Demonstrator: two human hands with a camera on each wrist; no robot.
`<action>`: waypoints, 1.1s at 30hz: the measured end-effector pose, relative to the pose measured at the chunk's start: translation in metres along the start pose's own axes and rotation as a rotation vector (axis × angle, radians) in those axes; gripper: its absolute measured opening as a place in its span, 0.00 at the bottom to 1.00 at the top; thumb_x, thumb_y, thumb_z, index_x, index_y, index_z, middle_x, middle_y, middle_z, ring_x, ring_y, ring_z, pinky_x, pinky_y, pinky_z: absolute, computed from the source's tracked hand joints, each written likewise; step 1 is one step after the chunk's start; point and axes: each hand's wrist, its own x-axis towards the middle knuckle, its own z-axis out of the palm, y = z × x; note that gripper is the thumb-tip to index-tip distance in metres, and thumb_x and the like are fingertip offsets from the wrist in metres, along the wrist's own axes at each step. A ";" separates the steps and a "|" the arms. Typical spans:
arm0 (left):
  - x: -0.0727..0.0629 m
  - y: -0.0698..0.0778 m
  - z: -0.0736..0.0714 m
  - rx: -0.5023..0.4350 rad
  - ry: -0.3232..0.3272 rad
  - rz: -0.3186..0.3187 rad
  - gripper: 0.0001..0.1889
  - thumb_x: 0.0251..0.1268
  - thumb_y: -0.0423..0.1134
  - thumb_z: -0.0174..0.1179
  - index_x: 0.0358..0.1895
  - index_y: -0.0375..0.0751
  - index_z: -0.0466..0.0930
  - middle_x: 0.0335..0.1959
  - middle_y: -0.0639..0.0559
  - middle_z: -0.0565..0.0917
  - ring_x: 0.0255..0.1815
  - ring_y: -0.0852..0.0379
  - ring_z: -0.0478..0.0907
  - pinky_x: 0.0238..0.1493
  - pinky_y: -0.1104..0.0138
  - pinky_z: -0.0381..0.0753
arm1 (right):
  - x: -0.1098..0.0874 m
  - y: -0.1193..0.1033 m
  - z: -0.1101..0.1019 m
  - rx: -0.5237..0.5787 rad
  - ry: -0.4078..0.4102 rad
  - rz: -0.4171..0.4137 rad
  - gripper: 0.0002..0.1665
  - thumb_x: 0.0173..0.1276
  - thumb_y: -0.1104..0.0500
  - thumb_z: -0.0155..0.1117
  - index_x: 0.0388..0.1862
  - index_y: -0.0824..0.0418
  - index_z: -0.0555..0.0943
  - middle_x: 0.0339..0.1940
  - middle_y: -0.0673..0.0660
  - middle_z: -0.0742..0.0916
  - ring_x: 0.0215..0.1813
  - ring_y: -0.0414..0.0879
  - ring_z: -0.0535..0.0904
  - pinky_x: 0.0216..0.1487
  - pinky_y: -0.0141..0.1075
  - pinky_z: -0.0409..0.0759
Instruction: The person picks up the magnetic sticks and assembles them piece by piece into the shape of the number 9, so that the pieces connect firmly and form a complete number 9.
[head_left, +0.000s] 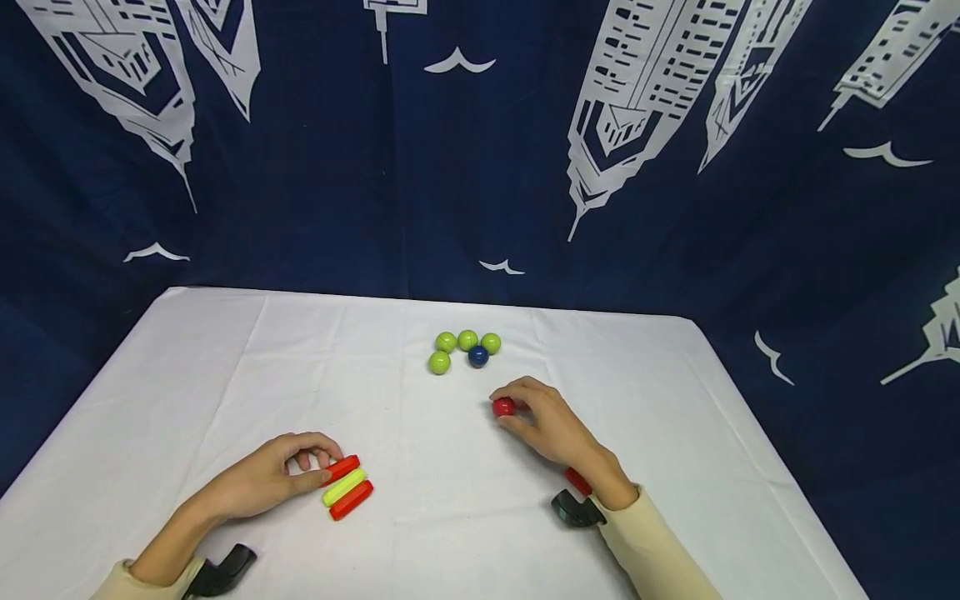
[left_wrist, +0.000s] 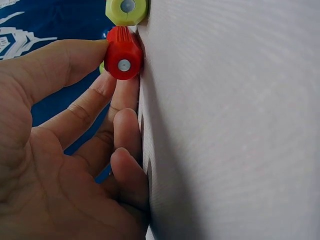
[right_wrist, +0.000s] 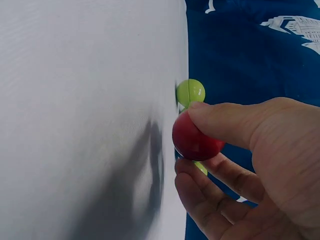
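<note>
My left hand (head_left: pixel 266 475) pinches a short red rod (left_wrist: pixel 123 55) between thumb and fingers, low at the white cloth. In the left wrist view the rod has a ribbed side and a silver dot in its end. Beside it lie a yellow-green rod (head_left: pixel 344 487) of like shape and a second red rod (head_left: pixel 351 500), the three roughly parallel. My right hand (head_left: pixel 553 423) grips a glossy red ball (right_wrist: pixel 195 137) between thumb and fingers, close over the cloth. Past that hand sit several green balls (head_left: pixel 439 362) and a dark blue ball (head_left: pixel 477 357) in a loose group.
A white cloth (head_left: pixel 420 550) covers the table. Another red piece (head_left: pixel 578 481) shows partly behind my right wrist. Black wrist devices (head_left: pixel 221 571) sit at both sleeves. Behind the table hangs a navy curtain (head_left: pixel 337 167) with white building prints.
</note>
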 end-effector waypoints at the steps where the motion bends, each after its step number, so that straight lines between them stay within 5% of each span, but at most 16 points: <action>1: 0.000 0.000 0.000 0.002 -0.001 0.003 0.12 0.68 0.41 0.64 0.52 0.45 0.80 0.36 0.53 0.77 0.36 0.62 0.70 0.36 0.70 0.69 | -0.001 0.000 0.000 0.006 -0.002 0.003 0.18 0.65 0.61 0.72 0.55 0.56 0.84 0.49 0.50 0.85 0.48 0.42 0.80 0.53 0.41 0.80; 10: -0.002 0.001 -0.001 0.040 0.032 0.032 0.17 0.65 0.44 0.67 0.54 0.45 0.78 0.39 0.56 0.78 0.37 0.63 0.71 0.36 0.70 0.70 | -0.009 0.002 -0.001 0.002 -0.016 -0.003 0.18 0.64 0.62 0.73 0.54 0.58 0.83 0.48 0.51 0.87 0.46 0.42 0.81 0.51 0.41 0.82; 21: 0.001 0.005 0.005 0.186 0.122 0.081 0.08 0.65 0.41 0.67 0.46 0.48 0.83 0.34 0.59 0.78 0.35 0.67 0.70 0.35 0.71 0.72 | -0.010 0.005 -0.001 0.004 -0.020 0.006 0.17 0.63 0.63 0.74 0.51 0.58 0.82 0.48 0.51 0.86 0.49 0.43 0.81 0.54 0.43 0.80; 33: 0.012 0.018 0.003 0.128 0.124 0.051 0.08 0.65 0.35 0.67 0.45 0.41 0.83 0.31 0.55 0.79 0.32 0.65 0.73 0.33 0.73 0.75 | -0.010 0.008 -0.003 0.023 -0.021 -0.009 0.16 0.64 0.66 0.72 0.50 0.59 0.83 0.47 0.52 0.84 0.49 0.44 0.82 0.52 0.41 0.82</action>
